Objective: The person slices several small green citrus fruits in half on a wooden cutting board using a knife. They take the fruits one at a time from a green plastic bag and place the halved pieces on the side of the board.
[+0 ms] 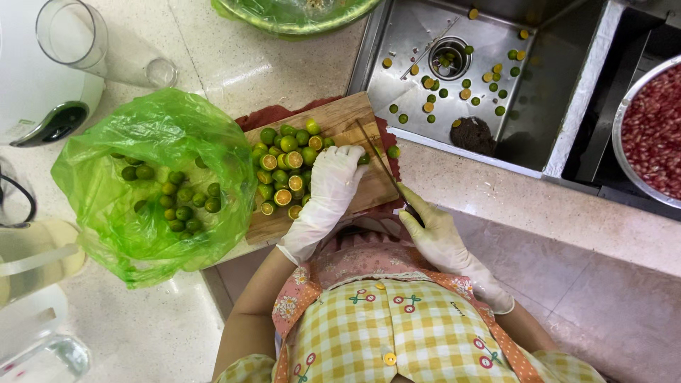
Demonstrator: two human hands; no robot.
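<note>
A wooden cutting board (342, 119) lies at the counter's edge with a heap of small green citrus fruits (287, 170), some cut open to orange flesh. My left hand (332, 183), in a white glove, presses a fruit (364, 159) down on the board next to the heap. My right hand (434, 228), also gloved, grips the handle of a knife (379, 162) whose blade rests across the board by that fruit.
A green plastic bag (152, 181) with more whole fruits sits left of the board. A steel sink (454, 78) behind holds scattered fruit halves. A metal bowl of red beans (656, 131) is at right. A glass (92, 46) and jars stand at left.
</note>
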